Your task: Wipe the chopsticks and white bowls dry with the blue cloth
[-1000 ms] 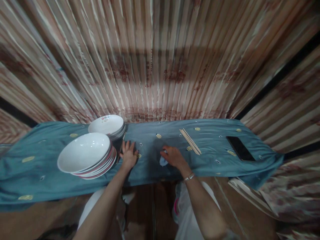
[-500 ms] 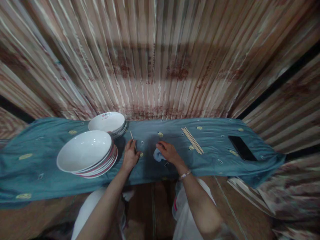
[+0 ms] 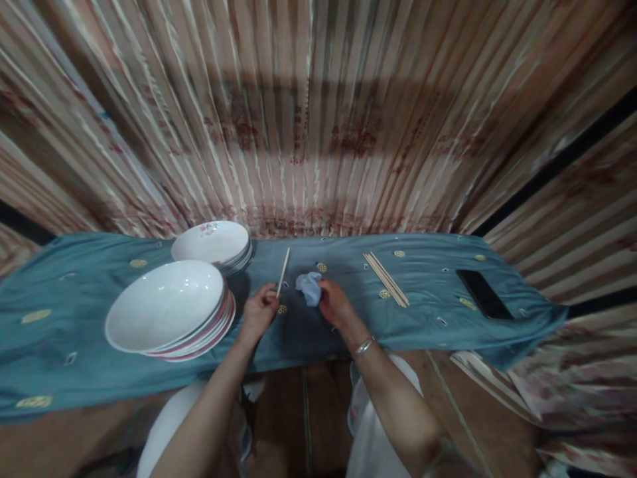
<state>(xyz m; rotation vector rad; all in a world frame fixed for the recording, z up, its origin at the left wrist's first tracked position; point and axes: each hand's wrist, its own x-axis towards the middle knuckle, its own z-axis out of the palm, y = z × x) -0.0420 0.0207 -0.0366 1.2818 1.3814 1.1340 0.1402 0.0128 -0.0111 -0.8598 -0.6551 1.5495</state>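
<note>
My left hand (image 3: 259,312) pinches a chopstick (image 3: 283,271) near its lower end; the stick points up and away, tilted slightly right. Whether it is one stick or two pressed together, I cannot tell. In my right hand (image 3: 336,304) is a crumpled light blue cloth (image 3: 309,287), gripped between thumb and fingers. The cloth is close to the chopstick, with a small gap between them. Further right, several chopsticks (image 3: 385,279) lie side by side, slanting on the tablecloth.
Left of my hands stands a stack of large white bowls (image 3: 166,305), with a second stack of flower-patterned bowls (image 3: 213,243) behind it. A black phone (image 3: 482,294) lies at the right on the blue-green tablecloth (image 3: 428,332). Pleated curtains (image 3: 318,133) hang behind the table.
The chopstick in my left hand has swung from leaning left to leaning right. My right hand has turned, bringing the cloth up and leftward, closer to the stick.
</note>
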